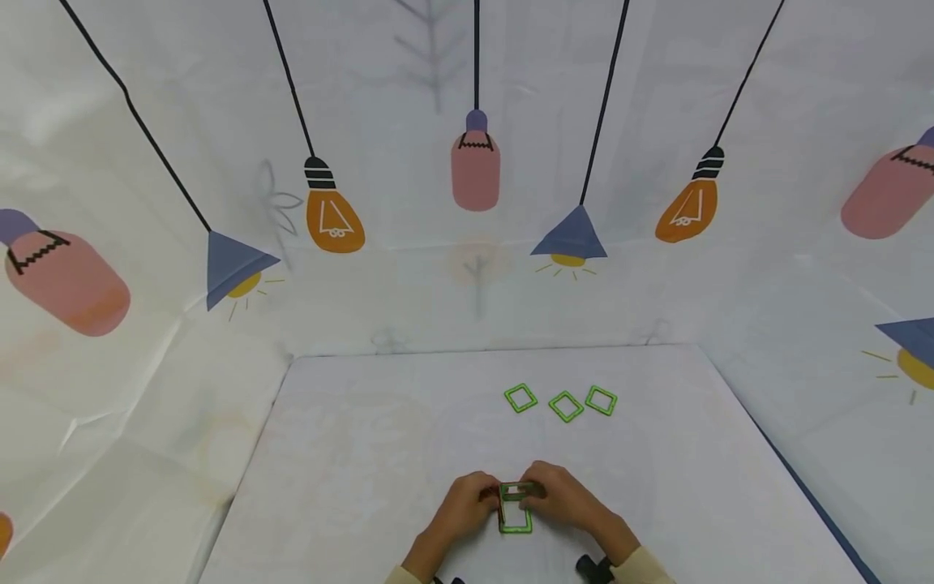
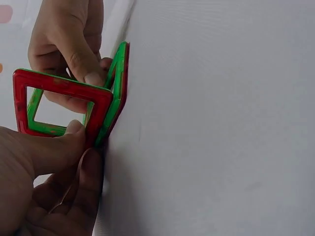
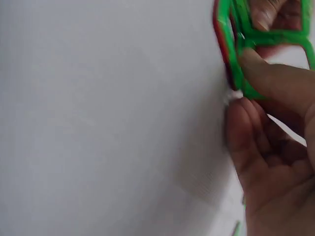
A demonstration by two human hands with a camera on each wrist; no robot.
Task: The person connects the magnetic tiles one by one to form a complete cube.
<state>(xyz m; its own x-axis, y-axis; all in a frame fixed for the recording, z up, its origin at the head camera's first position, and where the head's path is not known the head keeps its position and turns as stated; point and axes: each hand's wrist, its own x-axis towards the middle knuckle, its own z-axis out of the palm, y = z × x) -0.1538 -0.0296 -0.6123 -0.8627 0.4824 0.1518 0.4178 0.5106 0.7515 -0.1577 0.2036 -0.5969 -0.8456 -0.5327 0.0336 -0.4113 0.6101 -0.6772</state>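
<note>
Two hands hold a small group of joined square magnetic tiles, frames green on one face and red on the other. One tile (image 1: 516, 530) lies at the bottom, with others standing up from it. In the left wrist view, my left hand (image 2: 34, 167) pinches an upright tile (image 2: 54, 84) between thumb and fingers, its red face toward the camera. Opposite, my right hand (image 1: 565, 496) pinches another upright tile, its thumb inside the group. The right wrist view shows green frames (image 3: 275, 37) meeting at edges, partly hidden by fingers and blurred.
Farther back on the white table (image 1: 350, 454) lie three loose green square tiles: a left one (image 1: 529, 392), a middle one (image 1: 575, 400) and a right one (image 1: 606, 391). A white wall sheet (image 1: 409, 300) printed with lamps surrounds the table's back and sides.
</note>
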